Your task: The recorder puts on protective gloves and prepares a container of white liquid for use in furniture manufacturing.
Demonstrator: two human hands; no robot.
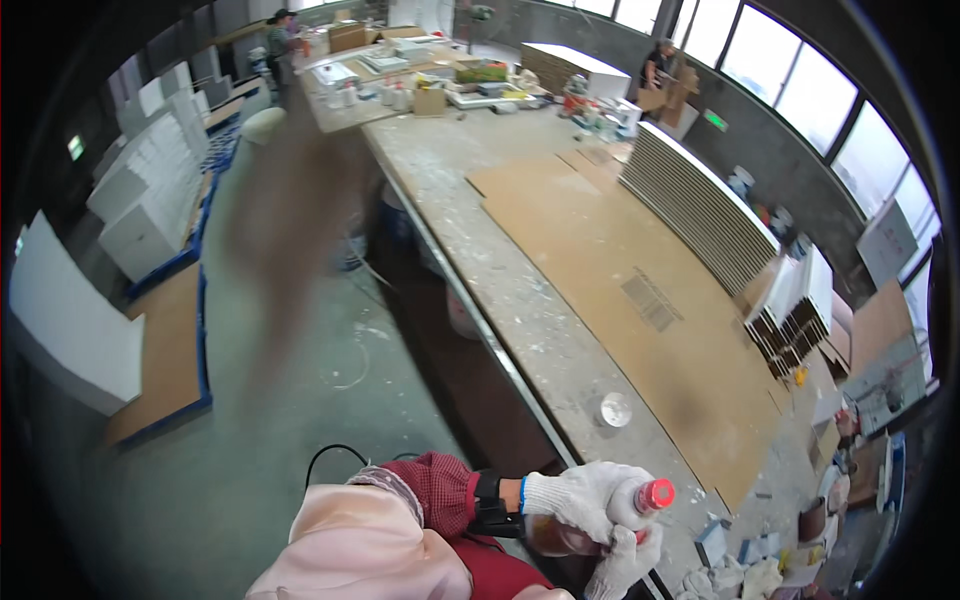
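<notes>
White-knit left hand [572, 497], grip snug round a smooth, red-capped bottle [627, 507]; right hand [625, 567] alongside, grip unclear

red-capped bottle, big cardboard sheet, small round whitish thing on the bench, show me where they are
Red-capped bottle [629, 505]: head view, on its pale shoulder.
Cardboard sheet [638, 348]: head view, around the middle of its flat face.
Round whitish thing [614, 409]: head view, on the middle of its top.
</notes>
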